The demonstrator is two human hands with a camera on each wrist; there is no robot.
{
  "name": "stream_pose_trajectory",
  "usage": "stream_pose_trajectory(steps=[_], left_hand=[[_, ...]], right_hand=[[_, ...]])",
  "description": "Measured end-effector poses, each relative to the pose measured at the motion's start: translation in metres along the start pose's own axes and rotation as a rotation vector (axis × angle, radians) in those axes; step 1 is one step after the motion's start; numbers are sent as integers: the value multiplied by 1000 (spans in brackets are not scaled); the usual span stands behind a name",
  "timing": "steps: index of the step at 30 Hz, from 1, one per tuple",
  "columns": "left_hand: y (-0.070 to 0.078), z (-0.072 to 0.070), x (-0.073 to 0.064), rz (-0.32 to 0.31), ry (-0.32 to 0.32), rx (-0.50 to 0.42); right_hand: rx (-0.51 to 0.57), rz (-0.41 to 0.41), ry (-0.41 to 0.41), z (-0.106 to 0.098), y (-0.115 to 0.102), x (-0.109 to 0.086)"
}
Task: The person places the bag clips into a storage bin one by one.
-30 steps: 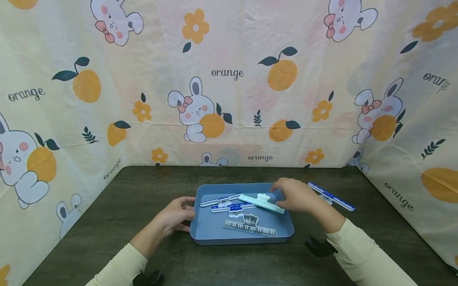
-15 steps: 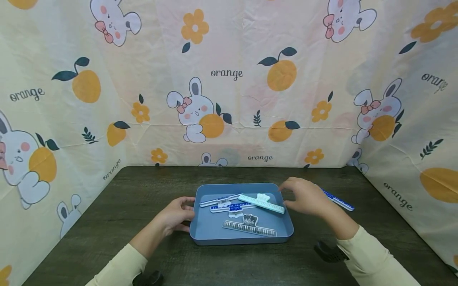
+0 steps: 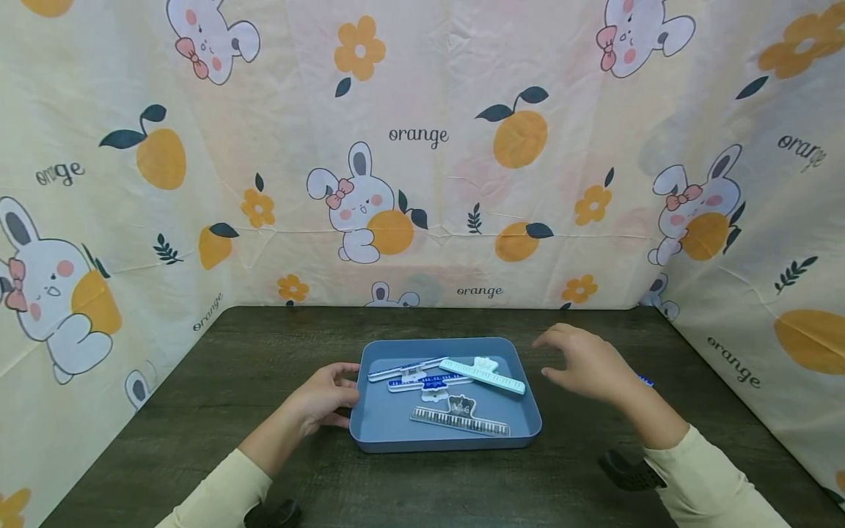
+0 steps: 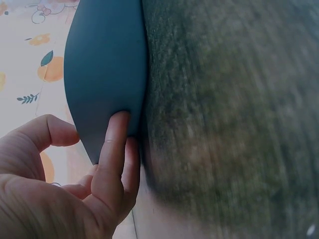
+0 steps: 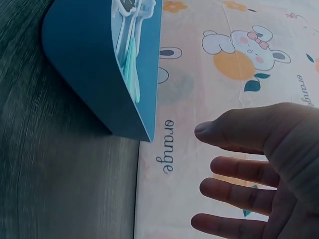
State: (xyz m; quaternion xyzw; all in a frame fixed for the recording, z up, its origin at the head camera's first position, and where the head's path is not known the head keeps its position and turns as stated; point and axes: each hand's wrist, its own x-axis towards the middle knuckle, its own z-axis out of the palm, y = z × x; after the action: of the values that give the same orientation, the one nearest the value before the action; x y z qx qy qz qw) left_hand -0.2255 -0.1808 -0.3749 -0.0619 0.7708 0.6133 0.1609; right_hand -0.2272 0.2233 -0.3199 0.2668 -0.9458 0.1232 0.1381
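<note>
A shallow blue tray [image 3: 436, 446] stands on the table. My left hand [image 3: 323, 398] touches its left side; in the left wrist view the fingers [image 4: 113, 144] lie against the outer wall and the thumb is at the rim. Inside are a mint ruler clip [image 3: 483, 376], a blue-and-white ruler clip [image 3: 432, 382], a clear-and-blue clip [image 3: 405, 369] overlapping it, and a clear clip with piano-key stripes [image 3: 460, 422]. Off the tray's right side hovers my right hand [image 3: 587, 363], its fingers spread and holding nothing. Another blue ruler clip [image 3: 645, 380] lies behind the right forearm, mostly hidden.
The dark wooden table [image 3: 290, 334] reaches back to a cloth [image 3: 436, 183] printed with rabbits and oranges. The cloth also rises along the left and right sides. Black wrist straps [image 3: 630, 469] are at the cuffs.
My right hand has drawn back from the tray's right edge to the right, now covering most of the loose blue clip. The left hand and the tray hold their places.
</note>
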Motion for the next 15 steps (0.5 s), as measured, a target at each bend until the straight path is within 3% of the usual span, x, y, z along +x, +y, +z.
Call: stream_pose_trajectory(steps=[15], left_hand=[[1,0,-1,-6,0,1]], right_hand=[[-5,80,-33,-7,16,-12]])
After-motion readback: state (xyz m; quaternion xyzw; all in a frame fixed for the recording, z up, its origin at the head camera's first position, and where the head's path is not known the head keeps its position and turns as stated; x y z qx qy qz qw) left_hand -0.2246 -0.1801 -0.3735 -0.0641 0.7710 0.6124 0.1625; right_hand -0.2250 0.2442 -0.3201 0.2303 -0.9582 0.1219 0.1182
